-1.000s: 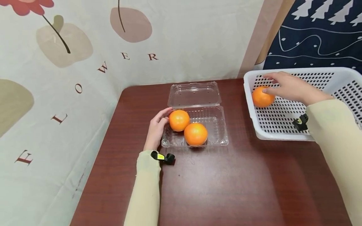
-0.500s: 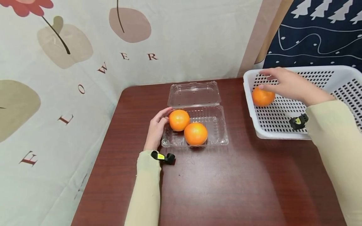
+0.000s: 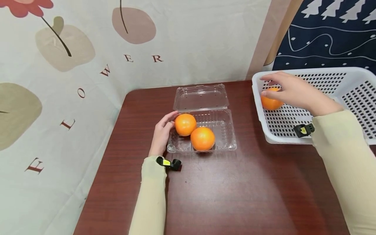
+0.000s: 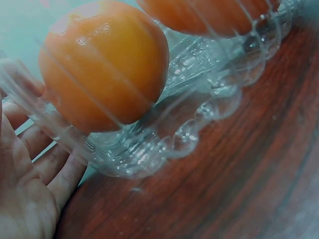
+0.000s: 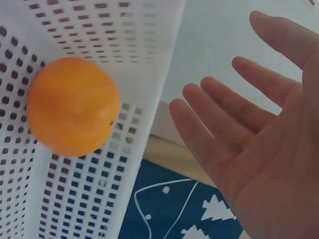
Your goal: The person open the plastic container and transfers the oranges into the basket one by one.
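My right hand point(image 3: 299, 92) holds nothing above the basket point(image 3: 282, 140)

Its fingers are spread, apart from the orange point(image 3: 270, 103) there, right of the box point(image 3: 225, 130). My left hand point(image 3: 160, 135), fingers relaxed, touches the box's left wall. One fruit point(image 3: 185, 124) sits inside the box's left, another piece point(image 3: 202, 138) at its near middle.

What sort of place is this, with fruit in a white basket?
Probably an indoor corner, perhaps arranged for recording: a reddish-brown table, a pale cloth-like backdrop lettered FLOWER, and a small black device at the left wrist suggest so.
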`<move>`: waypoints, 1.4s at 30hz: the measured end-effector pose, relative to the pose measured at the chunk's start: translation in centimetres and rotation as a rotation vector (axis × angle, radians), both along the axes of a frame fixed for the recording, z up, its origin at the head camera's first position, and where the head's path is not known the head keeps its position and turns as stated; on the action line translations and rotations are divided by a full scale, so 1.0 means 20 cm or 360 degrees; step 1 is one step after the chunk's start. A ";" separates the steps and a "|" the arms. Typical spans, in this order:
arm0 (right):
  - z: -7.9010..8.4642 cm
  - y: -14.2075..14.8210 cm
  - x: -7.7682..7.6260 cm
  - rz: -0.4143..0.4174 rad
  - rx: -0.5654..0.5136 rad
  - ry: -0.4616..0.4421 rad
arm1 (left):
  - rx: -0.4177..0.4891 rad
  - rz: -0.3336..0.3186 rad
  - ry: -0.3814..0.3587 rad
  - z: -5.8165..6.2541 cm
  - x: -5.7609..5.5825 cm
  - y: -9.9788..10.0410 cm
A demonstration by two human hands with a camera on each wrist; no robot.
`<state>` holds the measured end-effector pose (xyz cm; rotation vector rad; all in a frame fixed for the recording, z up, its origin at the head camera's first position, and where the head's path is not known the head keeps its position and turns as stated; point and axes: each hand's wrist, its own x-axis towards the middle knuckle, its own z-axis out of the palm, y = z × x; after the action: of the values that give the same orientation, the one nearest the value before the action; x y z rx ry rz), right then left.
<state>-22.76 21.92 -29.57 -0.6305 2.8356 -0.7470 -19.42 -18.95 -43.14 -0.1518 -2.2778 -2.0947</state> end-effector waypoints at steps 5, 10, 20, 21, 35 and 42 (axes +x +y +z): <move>0.03 -0.02 0.03 0.0009 0.0030 0.0024 | 0.0005 0.0000 0.0004 0.00 0.00 0.00; 0.06 -0.06 0.06 0.0040 -0.0016 0.0052 | 0.0019 -0.0006 0.0006 0.00 -0.01 0.00; 0.06 -0.10 0.13 0.0042 -0.0048 0.0068 | 0.0005 -0.0017 -0.0020 0.07 0.03 0.03; 0.05 -0.10 0.13 0.0039 -0.0065 0.0072 | 0.0008 -0.0017 -0.0020 0.06 0.02 0.02; 0.04 -0.17 0.21 0.0037 -0.0375 0.0114 | 0.0000 0.0005 -0.0030 0.00 0.00 0.00; 0.04 -0.20 0.24 0.0023 -0.0464 0.0139 | -0.0030 0.0023 -0.0021 0.01 0.00 0.01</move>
<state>-17.99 17.94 -28.75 -0.7386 2.8192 -1.1706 -19.33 -18.84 -42.97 -0.1220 -2.2998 -2.0738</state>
